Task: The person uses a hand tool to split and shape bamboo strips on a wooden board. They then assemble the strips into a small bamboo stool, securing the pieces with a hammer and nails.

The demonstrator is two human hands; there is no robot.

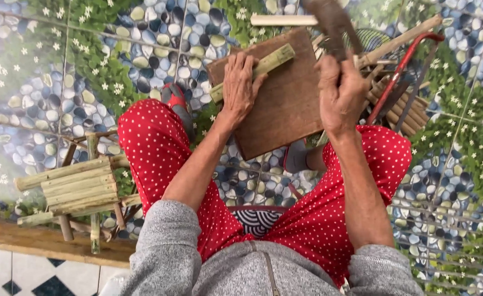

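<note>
Bamboo stick (255, 70) under left hand (240, 87)

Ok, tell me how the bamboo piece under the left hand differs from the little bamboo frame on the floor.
The bamboo piece is a single short stick, lying slantwise on the wooden board and pinned by the left hand. The bamboo frame is many sticks joined together, standing untouched on the tiled floor by the person's left knee. The frame is far bigger. Both are pale green bamboo.
</note>
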